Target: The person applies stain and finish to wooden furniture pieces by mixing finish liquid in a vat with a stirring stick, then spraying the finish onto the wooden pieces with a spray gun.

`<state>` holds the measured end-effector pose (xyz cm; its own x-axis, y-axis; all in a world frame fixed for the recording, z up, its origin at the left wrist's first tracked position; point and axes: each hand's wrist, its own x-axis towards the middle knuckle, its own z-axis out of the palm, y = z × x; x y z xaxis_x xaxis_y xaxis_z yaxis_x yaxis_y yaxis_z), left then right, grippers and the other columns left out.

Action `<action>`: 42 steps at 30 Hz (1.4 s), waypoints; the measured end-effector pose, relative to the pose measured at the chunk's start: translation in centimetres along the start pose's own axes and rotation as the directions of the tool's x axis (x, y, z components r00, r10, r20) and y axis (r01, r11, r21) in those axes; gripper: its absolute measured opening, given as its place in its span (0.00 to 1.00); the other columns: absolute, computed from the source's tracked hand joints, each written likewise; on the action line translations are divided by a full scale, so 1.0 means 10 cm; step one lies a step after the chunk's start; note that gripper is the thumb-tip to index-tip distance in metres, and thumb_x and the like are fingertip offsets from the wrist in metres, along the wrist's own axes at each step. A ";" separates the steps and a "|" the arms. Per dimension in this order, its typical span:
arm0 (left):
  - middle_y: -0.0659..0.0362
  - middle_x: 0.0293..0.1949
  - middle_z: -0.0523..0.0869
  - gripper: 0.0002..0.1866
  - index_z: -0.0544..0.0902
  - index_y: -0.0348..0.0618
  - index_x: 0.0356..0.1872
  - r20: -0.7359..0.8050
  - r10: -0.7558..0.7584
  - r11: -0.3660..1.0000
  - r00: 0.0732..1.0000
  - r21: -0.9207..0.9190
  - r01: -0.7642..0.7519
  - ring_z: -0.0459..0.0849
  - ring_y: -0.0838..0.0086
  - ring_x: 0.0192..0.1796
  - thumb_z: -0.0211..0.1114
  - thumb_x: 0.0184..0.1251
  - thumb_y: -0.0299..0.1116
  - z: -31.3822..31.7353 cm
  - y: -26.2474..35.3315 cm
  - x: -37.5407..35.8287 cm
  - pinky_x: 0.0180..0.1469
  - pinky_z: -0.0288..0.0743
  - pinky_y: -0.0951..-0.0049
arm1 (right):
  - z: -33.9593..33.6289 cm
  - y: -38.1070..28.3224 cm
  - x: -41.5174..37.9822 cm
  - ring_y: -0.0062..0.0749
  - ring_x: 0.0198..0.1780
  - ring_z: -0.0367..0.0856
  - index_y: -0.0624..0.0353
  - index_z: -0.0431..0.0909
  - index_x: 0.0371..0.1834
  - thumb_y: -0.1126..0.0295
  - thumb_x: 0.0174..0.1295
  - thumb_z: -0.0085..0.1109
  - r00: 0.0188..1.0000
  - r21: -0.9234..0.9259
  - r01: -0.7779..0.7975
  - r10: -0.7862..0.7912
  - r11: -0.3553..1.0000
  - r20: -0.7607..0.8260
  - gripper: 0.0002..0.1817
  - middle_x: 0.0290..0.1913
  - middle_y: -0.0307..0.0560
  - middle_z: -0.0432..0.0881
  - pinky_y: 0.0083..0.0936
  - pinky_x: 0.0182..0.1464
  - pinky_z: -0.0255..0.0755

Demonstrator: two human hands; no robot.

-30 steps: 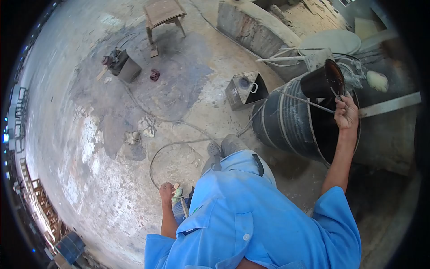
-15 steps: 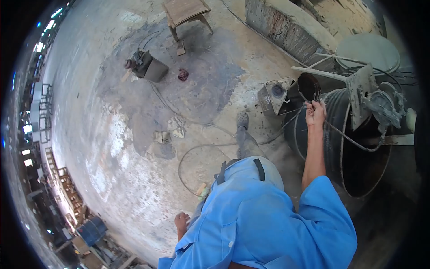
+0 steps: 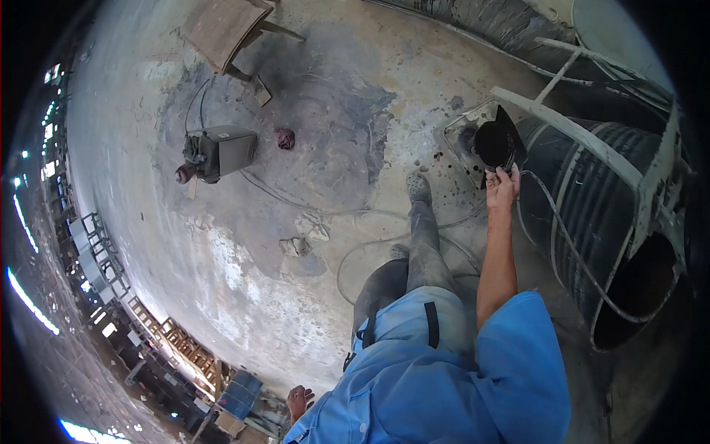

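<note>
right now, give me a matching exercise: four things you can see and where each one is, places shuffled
Things:
1. small black bucket
2. large black drum
3. wooden stool
4. red rag

Places:
A. on the floor beside the grey motor unit
B. in the right hand, above the square metal can
C. at the top left, tipped over
D. at the right, under a pale metal frame

Pairs: 1-B, 2-D, 3-C, 4-A

The person wears a bright blue short-sleeved shirt [image 3: 458,377] with a stitched collar, and dusty grey trousers [image 3: 414,259] with dark belt loops at the waist. A grey, dirt-caked shoe [image 3: 418,186] covers the far foot. Both forearms are bare.
</note>
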<state>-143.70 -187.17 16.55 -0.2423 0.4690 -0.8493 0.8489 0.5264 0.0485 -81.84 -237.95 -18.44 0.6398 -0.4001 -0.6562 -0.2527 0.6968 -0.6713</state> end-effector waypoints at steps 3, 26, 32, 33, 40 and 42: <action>0.48 0.49 0.85 0.24 0.71 0.43 0.61 -0.161 0.081 0.977 0.984 0.207 -0.047 0.86 0.59 0.48 0.58 0.70 0.45 0.43 0.60 -0.37 0.50 0.76 0.53 | -0.01 0.19 0.17 0.32 0.25 0.83 0.55 0.70 0.59 0.83 0.59 0.56 0.998 0.026 -0.017 0.019 1.000 -0.064 0.24 0.34 0.47 0.82 0.21 0.25 0.76; 0.56 0.43 0.87 0.21 0.77 0.45 0.56 -0.109 0.148 0.969 0.983 0.214 -0.122 0.87 0.70 0.42 0.59 0.69 0.46 0.76 1.57 -0.20 0.43 0.77 0.67 | -0.26 0.34 0.17 0.45 0.49 0.84 0.48 0.58 0.73 0.68 0.66 0.60 0.957 -0.270 -0.254 0.202 0.929 -0.209 0.33 0.52 0.58 0.81 0.36 0.52 0.78; 0.57 0.42 0.87 0.19 0.79 0.45 0.53 0.001 0.080 0.993 0.997 0.084 -0.080 0.87 0.70 0.41 0.60 0.68 0.45 0.67 1.41 0.43 0.40 0.77 0.66 | -0.20 0.57 -0.37 0.37 0.35 0.86 0.46 0.66 0.67 0.66 0.66 0.57 0.915 -0.518 -0.390 0.257 0.761 -0.312 0.25 0.42 0.47 0.84 0.29 0.32 0.81; 0.57 0.42 0.87 0.19 0.79 0.45 0.52 0.020 0.068 0.996 0.997 0.053 -0.069 0.87 0.71 0.41 0.60 0.68 0.46 0.66 1.43 0.57 0.40 0.77 0.66 | -0.02 0.63 -0.52 0.36 0.31 0.85 0.47 0.68 0.64 0.68 0.65 0.57 0.918 -0.624 -0.387 0.221 0.678 -0.329 0.23 0.38 0.46 0.83 0.28 0.28 0.79; 0.56 0.42 0.87 0.19 0.78 0.44 0.53 -0.076 0.167 0.894 0.983 -0.409 -0.183 0.87 0.70 0.40 0.59 0.69 0.44 0.58 1.66 1.29 0.37 0.77 0.70 | 1.87 1.41 -1.35 0.35 0.22 0.81 0.54 0.72 0.60 0.74 0.61 0.55 0.938 -0.984 -0.072 0.346 0.162 -0.012 0.21 0.26 0.47 0.79 0.30 0.21 0.75; 0.56 0.42 0.87 0.19 0.78 0.43 0.54 -0.082 0.110 0.856 0.991 -0.499 -0.137 0.86 0.71 0.39 0.60 0.68 0.43 0.63 1.67 1.41 0.35 0.76 0.72 | 2.59 1.67 -1.42 0.34 0.21 0.80 0.56 0.72 0.58 0.74 0.61 0.55 0.918 -0.985 0.092 0.371 0.147 0.141 0.20 0.25 0.46 0.78 0.31 0.20 0.73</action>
<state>-129.96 -176.21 2.06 -0.1847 0.5806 -0.7930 0.5254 0.7402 0.4196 -76.31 -205.16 -11.43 0.5955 -0.0246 -0.8029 -0.6933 -0.5207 -0.4983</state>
